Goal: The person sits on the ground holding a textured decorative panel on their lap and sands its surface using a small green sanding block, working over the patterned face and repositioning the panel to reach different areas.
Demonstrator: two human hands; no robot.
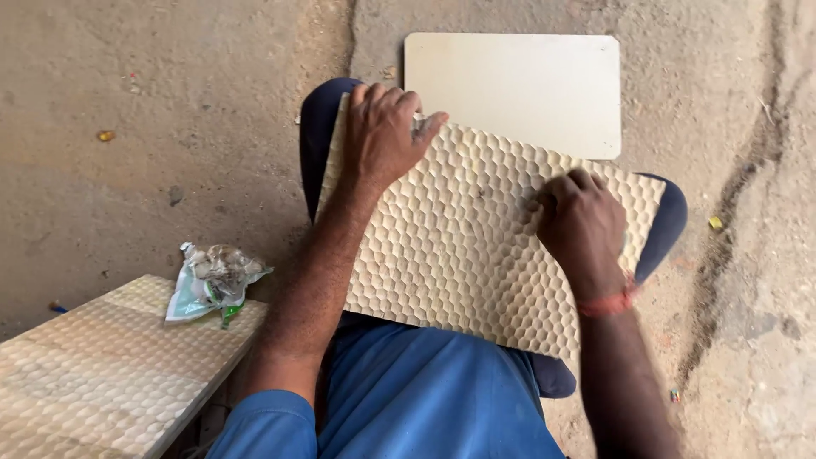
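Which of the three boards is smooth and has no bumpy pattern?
The plain pale board lying on the ground beyond the knees. The board on the lap and the one at lower left have honeycomb carving.

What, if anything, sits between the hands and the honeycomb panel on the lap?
Nothing visible. The left hand grips the top edge of the honeycomb panel directly, and the right hand presses on its carved face. The crumpled wrapper lies apart on another carved panel to the left.
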